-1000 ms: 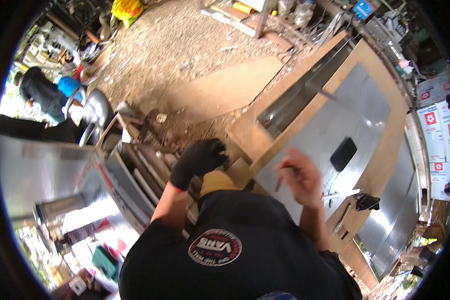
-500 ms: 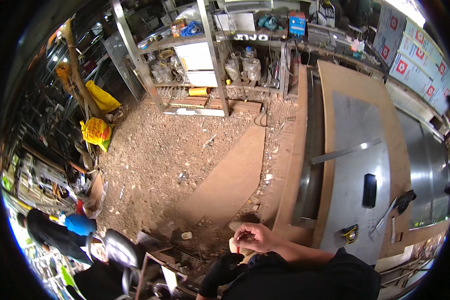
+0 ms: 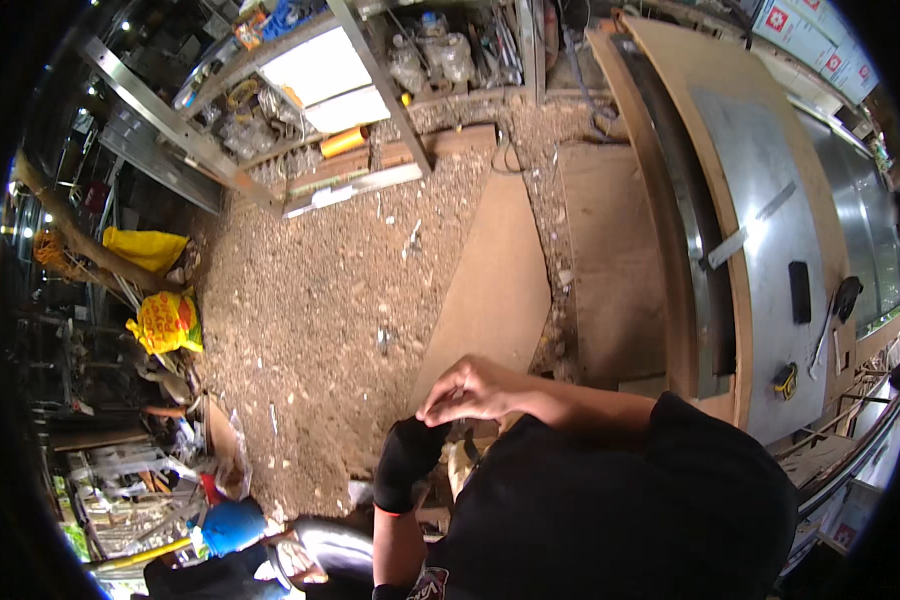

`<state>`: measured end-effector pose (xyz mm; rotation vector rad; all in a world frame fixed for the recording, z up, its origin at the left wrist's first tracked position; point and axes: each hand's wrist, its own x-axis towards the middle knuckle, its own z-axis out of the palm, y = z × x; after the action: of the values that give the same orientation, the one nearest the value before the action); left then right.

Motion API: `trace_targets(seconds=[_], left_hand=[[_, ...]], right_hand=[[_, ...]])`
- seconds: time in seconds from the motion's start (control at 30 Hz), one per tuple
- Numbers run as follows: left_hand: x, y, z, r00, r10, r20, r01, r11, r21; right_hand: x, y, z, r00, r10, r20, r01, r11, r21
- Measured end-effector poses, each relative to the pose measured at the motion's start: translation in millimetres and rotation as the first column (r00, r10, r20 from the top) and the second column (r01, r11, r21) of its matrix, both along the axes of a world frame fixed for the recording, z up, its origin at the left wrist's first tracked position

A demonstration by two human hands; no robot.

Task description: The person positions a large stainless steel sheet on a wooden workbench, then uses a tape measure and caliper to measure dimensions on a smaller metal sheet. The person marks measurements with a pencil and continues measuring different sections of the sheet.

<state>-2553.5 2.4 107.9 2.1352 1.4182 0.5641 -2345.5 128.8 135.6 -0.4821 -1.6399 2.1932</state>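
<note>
Where the two hands are overlapping: the bare right hand (image 3: 470,390) is hanging by the gloved left hand (image 3: 413,455), over the near end of a brown floor board (image 3: 490,290) that is lying on the dirt (image 3: 300,270).
Black glove (image 3: 398,488): it is covering the left hand, and its orange-red cuff edge is circling the wrist.
Glove's pointing: its long side is running away from the body and leaning a bit right; its finger end is facing the right fingertips.
Right fingers: they are bending in toward the thumb, just at the glove's finger end; I am not able to see if they are pinching anything.
Left fingers: the right hand is partly hiding them, so I am not able to say how they are gripping.
Gray metal sheet (image 3: 770,270): a metal strip (image 3: 750,228) is slanting out over its left edge, a dark block (image 3: 799,292) is lying toward its right edge, and a tape measure (image 3: 786,380) is sitting by its near end.
Print: a shirt badge (image 3: 430,582) is showing pale letters, partly cut off; a yellow bag (image 3: 165,320) is showing red print; white panels (image 3: 820,30) are showing red squares.
</note>
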Motion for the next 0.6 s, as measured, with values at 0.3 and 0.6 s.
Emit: trace_targets(seconds=[0.3, 0.6], left_hand=[[-52.5, 128.9, -96.4, 0.596, 0.336, 0.729, 0.068, 0.884, -0.462], [-25.7, 396.9, -91.4, 0.935, -0.103, 0.339, 0.216, 0.924, -0.315]], right_hand=[[-61.2, 88.4, -17.7, 0.970, -0.218, -0.106, 0.242, 0.877, 0.414], [-24.6, 265.5, -44.3, 0.863, -0.501, 0.062, 0.449, 0.818, 0.360]])
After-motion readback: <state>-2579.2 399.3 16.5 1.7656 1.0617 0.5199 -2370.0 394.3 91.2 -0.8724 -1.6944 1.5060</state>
